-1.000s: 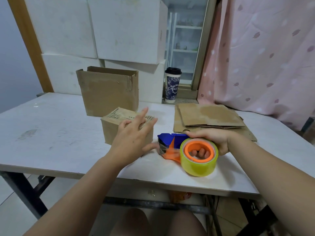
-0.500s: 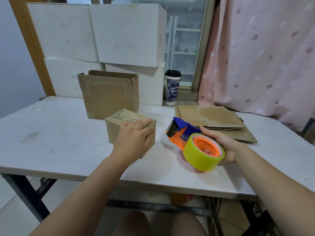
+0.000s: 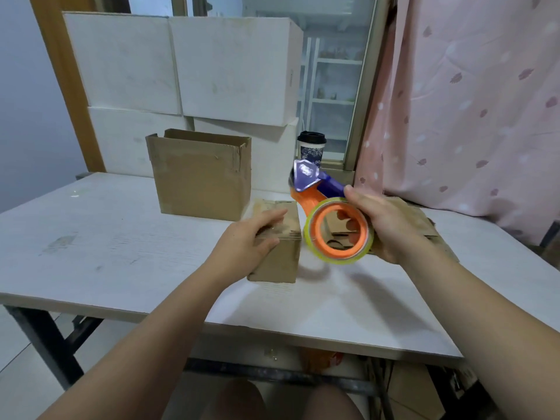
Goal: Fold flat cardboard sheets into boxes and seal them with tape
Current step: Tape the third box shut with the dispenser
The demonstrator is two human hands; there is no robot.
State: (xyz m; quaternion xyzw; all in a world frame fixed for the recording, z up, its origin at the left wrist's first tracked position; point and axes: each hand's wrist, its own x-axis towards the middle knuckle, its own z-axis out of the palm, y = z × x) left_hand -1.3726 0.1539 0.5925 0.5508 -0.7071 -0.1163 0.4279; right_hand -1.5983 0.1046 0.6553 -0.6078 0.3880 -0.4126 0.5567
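Nearest: bare knees below the counter edge, both forearms reaching fwd over it.

Left hand rests on the small brown box, which sits closed on the counter approx mid-width. Fingers lie fairly flat across the top and the thumb is against the near face. It presses rather than wraps.

Right hand, just right of that box, is clamped on the tape dispenser, w/ the thumb on top of the roll and fingers showing inside the orange core. The dispenser is up off the counter, its shadow underneath. Its yellow-green tape roll faces the camera, nearly touching the box's right edge. The blue cutter end tilts up and away, slightly blurred.

Hands are apart, w/ only the roll btw them.

Behind the right hand: flat cardboard sheets stacked on the counter, mostly hidden by it.

Further back, left of ctr: a bigger open box, upright, flaps up. Right of it is a lidded paper cup.

Bkgd: white boxes stacked two high, and a pink curtain at right.
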